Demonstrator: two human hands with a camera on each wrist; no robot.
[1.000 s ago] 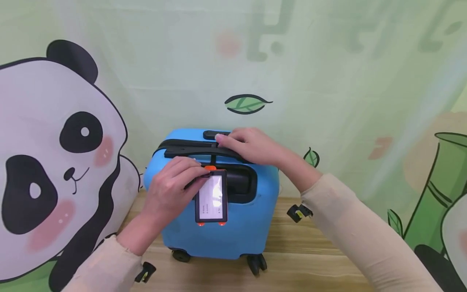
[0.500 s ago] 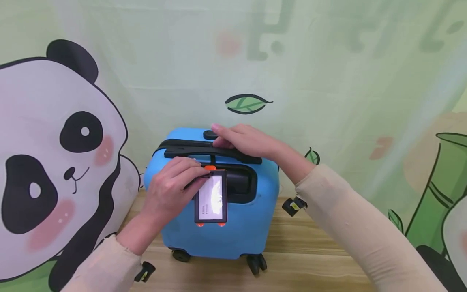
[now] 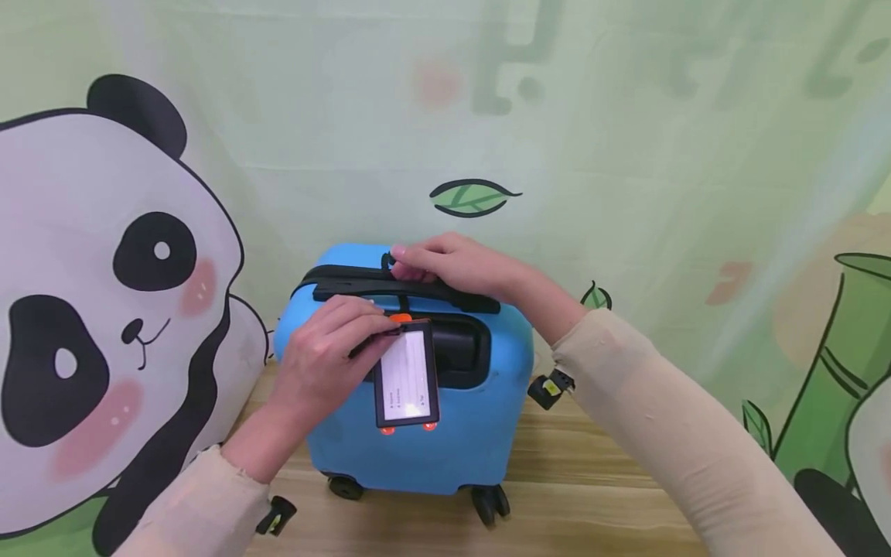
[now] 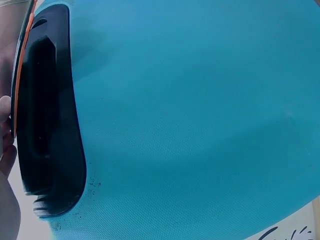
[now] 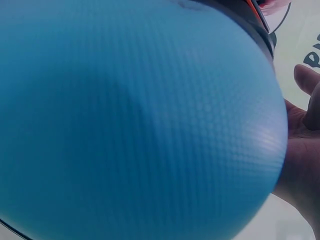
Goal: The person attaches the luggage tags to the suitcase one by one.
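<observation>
Blue shell covers the suitcase [image 3: 418, 460], which stands on a wood-grain surface [image 3: 592, 480]; across the suitcase's front, partly over its black recess [image 3: 465, 352], the slightly tilted luggage tag [image 3: 407, 379] shows a white card whose small lines of print are too fine to read; at the suitcase's front, the left hand [image 3: 334, 348] pinches the tag's upper edge; above the suitcase's top, the right hand [image 3: 462, 267] reaches over the black handle [image 3: 358, 288], and whether its fingers pinch anything I cannot tell; behind the suitcase, a backdrop [image 3: 626, 155] bears dark lettering [image 5: 312, 59], cut off after what looks like a P.
</observation>
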